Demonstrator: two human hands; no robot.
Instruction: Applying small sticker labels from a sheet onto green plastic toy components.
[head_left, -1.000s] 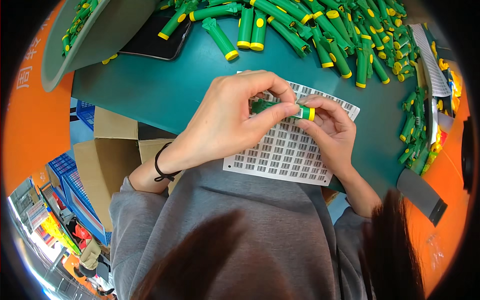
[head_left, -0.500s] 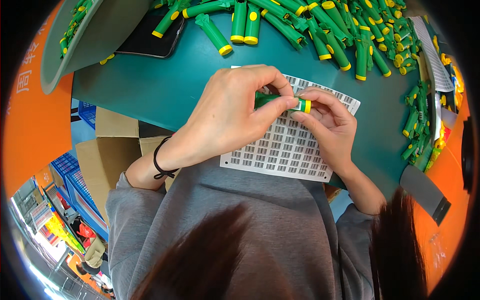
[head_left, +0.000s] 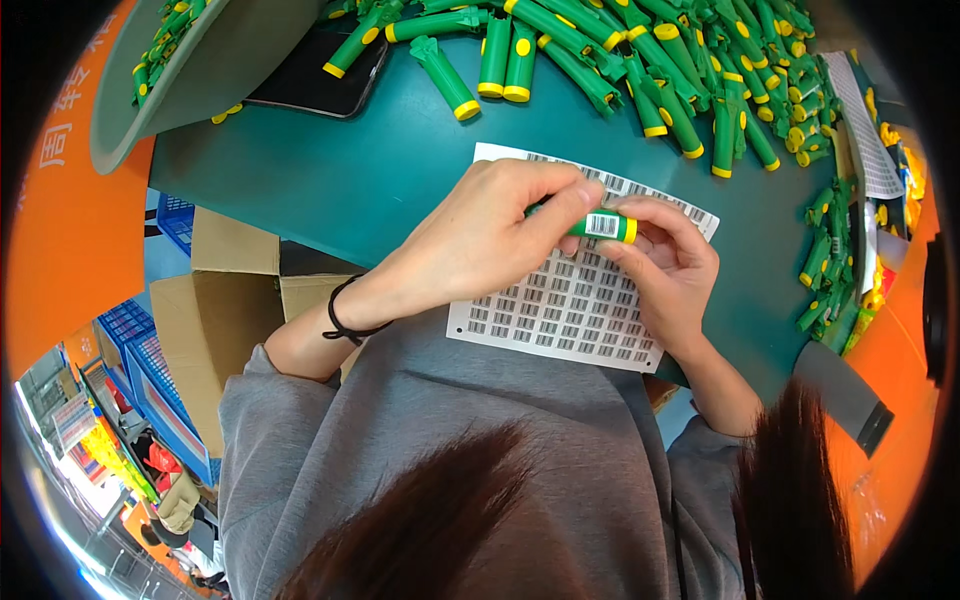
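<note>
A small green plastic tube (head_left: 575, 223) with a yellow end cap lies crosswise between my hands, a white barcode sticker (head_left: 603, 225) on its side. My right hand (head_left: 672, 262) grips it at the yellow end, thumb below and fingers above. My left hand (head_left: 490, 225) is closed around the other end, thumb and forefinger bent together by the sticker; that end is mostly hidden behind the fingers. Under both hands lies a white sheet of barcode stickers (head_left: 560, 325), several rows of them, at the table's near edge.
Many similar green tubes (head_left: 690, 90) are heaped at the back and right of the green table (head_left: 300, 190). A grey tub (head_left: 190, 95) and a black phone (head_left: 325, 75) sit at the far left. Below the left edge stand an open cardboard box (head_left: 230, 320) and blue crates (head_left: 165, 375).
The sticker on the tube now shows fully, as my left thumb and forefinger have drawn back from it. The view has shifted slightly, and both hands appear a little lower.
</note>
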